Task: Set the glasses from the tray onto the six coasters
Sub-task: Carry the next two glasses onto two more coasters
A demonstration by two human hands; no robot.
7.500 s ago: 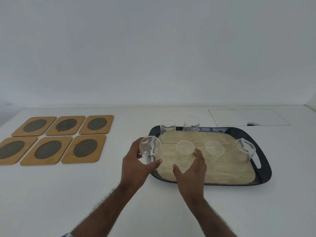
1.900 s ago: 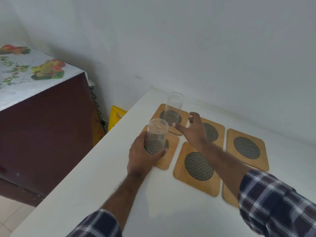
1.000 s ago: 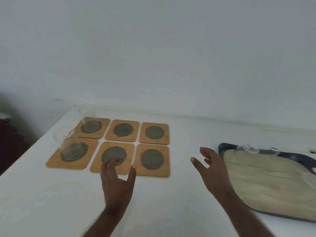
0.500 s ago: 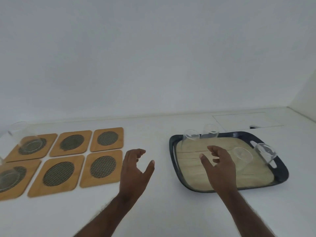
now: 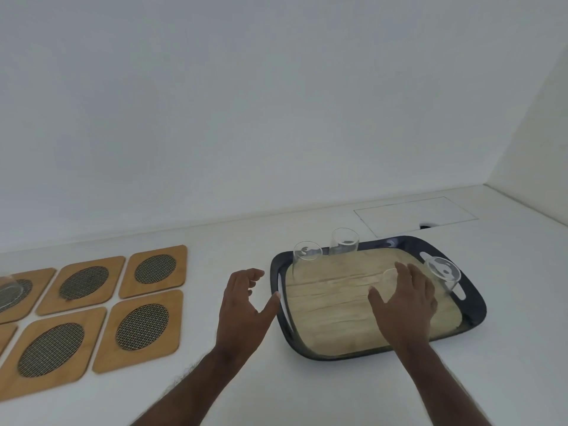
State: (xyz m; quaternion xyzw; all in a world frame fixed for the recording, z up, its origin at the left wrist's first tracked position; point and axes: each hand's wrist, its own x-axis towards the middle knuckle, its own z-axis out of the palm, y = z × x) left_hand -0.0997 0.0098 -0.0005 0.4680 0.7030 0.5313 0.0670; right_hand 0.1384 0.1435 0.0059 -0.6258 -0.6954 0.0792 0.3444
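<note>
A dark tray [image 5: 475, 315] with a wood-grain floor lies at the right. Clear glasses stand on it: one at the back left [image 5: 305, 259], one at the back middle [image 5: 343, 242], one at the right end [image 5: 445, 273]. A fourth glass [image 5: 387, 279] is mostly hidden behind my right hand [image 5: 405, 305], which hovers open over the tray with its fingers around that glass. My left hand [image 5: 244, 309] is open just left of the tray's rim. Wooden coasters [image 5: 152, 270] with mesh ovals lie at the left; a glass [image 5: 9, 292] stands on the far-left one.
The white counter meets a white wall behind and a side wall at the right. A rectangular cut-out panel [image 5: 415, 212] with a small dark notch is set in the counter behind the tray.
Both hands have moved right toward the tray. My right hand has gone further over it, up to the middle glass. The view has shifted, so the left coasters sit at the frame's edge.
</note>
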